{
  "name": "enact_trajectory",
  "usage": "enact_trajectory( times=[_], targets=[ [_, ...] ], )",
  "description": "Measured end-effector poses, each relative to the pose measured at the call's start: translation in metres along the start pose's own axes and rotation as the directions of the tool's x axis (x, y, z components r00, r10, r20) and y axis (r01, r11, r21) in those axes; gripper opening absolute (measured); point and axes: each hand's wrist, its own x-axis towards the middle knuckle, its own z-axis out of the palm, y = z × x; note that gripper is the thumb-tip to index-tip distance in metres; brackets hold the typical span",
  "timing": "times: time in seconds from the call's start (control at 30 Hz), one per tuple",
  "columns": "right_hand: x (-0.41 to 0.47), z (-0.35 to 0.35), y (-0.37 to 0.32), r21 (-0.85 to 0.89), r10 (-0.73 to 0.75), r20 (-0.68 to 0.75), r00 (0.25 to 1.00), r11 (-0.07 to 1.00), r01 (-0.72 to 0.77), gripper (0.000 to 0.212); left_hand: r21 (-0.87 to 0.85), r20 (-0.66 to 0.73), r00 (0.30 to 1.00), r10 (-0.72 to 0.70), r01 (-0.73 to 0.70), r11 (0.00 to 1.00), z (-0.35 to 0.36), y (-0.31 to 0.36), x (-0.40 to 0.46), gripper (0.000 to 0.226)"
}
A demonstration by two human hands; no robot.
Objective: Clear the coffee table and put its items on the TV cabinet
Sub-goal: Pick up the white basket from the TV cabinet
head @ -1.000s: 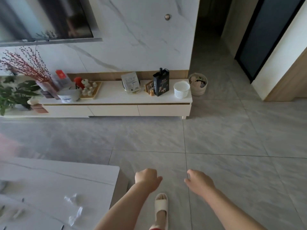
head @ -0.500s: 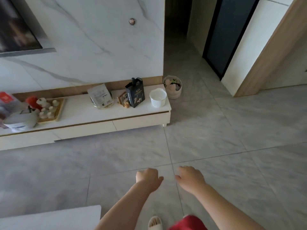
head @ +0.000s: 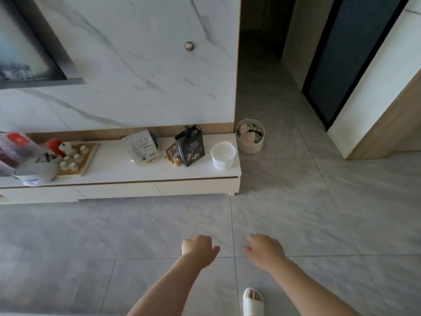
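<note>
The white TV cabinet [head: 118, 176] runs along the marble wall. On it stand a white ribbed basket [head: 222, 155], a black gift bag [head: 190, 145], a small photo frame [head: 171, 152], a white pouch [head: 141, 147], a wooden tray of small cups [head: 76, 159], a grey bag [head: 37, 171] and red packets [head: 17, 142]. My left hand [head: 198, 249] and my right hand [head: 264, 248] hang over the grey floor in front of the cabinet, fingers loosely curled, holding nothing. The coffee table is out of view.
A fabric basket of clutter [head: 250, 136] sits on the floor at the cabinet's right end. A dark doorway [head: 262, 42] and a dark glass door [head: 355, 55] are to the right. The TV [head: 25, 46] hangs upper left. My slippered foot [head: 252, 301] is below.
The view has swung right and closer to the cabinet; the coffee table has dropped out of the frame. Both hands stay held out in front, holding nothing.
</note>
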Motion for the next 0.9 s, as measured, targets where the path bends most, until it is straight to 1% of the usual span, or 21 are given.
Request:
enact_trajectory(
  times=[0.03, 0.13, 0.2, 0.3, 0.4, 0.5, 0.6, 0.8, 0.9],
  targets=[
    [0.01, -0.008, 0.009, -0.019, -0.008, 0.006, 1.0, 1.0, 0.008, 0.029, -0.013, 0.001, 1.0, -0.014, 0.014, 1.0, -0.005, 0.007, 0.007, 0.048],
    [0.036, -0.025, 0.031, -0.068, -0.042, 0.05, 0.998, 0.997, 0.045, 0.023, -0.045, 0.009, 0.999, -0.048, 0.048, 0.998, -0.018, 0.03, 0.023, 0.048],
    [0.05, -0.034, 0.041, -0.095, -0.049, 0.066, 0.997, 0.994, 0.055, 0.025, -0.066, 0.014, 0.998, -0.062, 0.062, 0.996, -0.023, 0.045, 0.031, 0.049],
    [0.069, -0.044, 0.051, -0.104, -0.061, 0.077, 0.995, 0.992, 0.069, 0.029, -0.07, 0.027, 0.997, -0.07, 0.072, 0.995, -0.029, 0.061, 0.04, 0.052],
    [0.084, -0.05, 0.058, -0.085, -0.087, 0.085, 0.993, 0.992, 0.094, 0.025, -0.057, 0.022, 0.997, -0.08, 0.081, 0.995, -0.038, 0.07, 0.052, 0.052],
    [0.104, -0.06, 0.062, -0.081, -0.1, 0.097, 0.99, 0.991, 0.108, 0.021, -0.066, 0.016, 0.997, -0.081, 0.082, 0.994, -0.052, 0.075, 0.069, 0.052],
    [0.124, -0.069, 0.065, -0.091, -0.1, 0.11, 0.989, 0.99, 0.11, 0.03, -0.065, 0.033, 0.996, -0.086, 0.088, 0.994, -0.062, 0.076, 0.088, 0.052],
    [0.171, -0.092, 0.066, -0.088, -0.076, 0.112, 0.991, 0.992, 0.086, 0.028, -0.075, 0.059, 0.995, -0.083, 0.088, 0.993, -0.084, 0.063, 0.141, 0.051],
    [0.199, -0.11, 0.063, -0.098, -0.05, 0.127, 0.991, 0.993, 0.063, 0.036, -0.111, 0.06, 0.996, -0.069, 0.075, 0.991, -0.104, 0.055, 0.171, 0.052]
  ],
)
